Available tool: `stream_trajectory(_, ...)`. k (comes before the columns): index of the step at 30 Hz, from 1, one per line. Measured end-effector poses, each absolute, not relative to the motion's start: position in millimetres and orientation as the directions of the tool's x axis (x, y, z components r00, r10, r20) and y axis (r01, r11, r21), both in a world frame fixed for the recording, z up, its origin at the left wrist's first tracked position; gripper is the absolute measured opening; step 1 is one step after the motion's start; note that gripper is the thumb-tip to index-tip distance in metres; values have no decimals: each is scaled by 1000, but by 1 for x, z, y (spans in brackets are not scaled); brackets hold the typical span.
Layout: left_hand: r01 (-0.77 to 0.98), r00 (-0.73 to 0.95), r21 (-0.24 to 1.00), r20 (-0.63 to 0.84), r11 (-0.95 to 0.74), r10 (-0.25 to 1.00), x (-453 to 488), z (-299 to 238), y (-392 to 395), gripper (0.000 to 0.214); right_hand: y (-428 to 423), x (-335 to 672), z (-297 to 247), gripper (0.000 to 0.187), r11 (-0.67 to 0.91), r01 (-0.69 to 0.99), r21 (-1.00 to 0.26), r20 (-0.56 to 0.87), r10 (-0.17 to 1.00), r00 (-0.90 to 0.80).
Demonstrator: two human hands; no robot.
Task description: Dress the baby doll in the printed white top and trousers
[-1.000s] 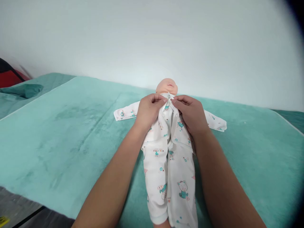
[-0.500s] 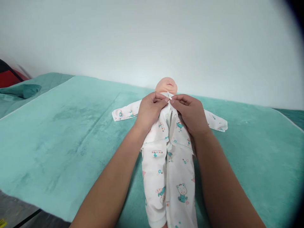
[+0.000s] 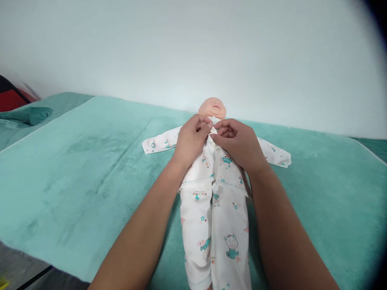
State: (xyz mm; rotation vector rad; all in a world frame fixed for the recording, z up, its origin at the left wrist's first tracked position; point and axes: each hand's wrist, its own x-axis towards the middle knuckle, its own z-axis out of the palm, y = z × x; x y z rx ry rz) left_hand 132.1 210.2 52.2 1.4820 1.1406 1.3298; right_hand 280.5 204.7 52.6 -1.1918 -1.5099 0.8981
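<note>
The soft white cotton baby romper [image 3: 216, 209] is printed all over with small teal cartoon animals, dots and tiny orange-pink marks; a teal bear-like figure sits at about 5 o'clock on it, on the leg. The smooth plastic doll head [image 3: 212, 108], at 12 o'clock from the romper, is pale peach. The plush fabric mat [image 3: 90, 169] beneath is a flat sea-green with darker brushed streaks. At 9 o'clock lies a darker teal folded cloth [image 3: 26, 114], with a red and black object [image 3: 10, 96] behind it. The plain wall [image 3: 193, 48] is off-white.
</note>
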Motion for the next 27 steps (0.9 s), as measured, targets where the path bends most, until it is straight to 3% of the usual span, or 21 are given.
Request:
stream_trajectory(6, 110, 57, 962, 244, -249, 968, 133, 49, 212, 16, 203, 278, 54, 17, 323, 403, -856, 304, 946, -113)
stream_trajectory(11, -96, 73, 978, 195, -188, 978, 129, 47, 216, 16, 203, 282, 55, 28, 274, 230, -934, 244, 958, -150)
stream_trajectory(17, -127, 56, 975, 189, -181, 980, 128, 46, 218, 16, 209, 285, 49, 23, 261, 102, -960, 249, 961, -118)
stream_trajectory(27, -223, 18, 965, 147, -139, 989, 129, 46, 215, 20, 207, 283, 54, 24, 250, 276, -928, 240, 968, -71)
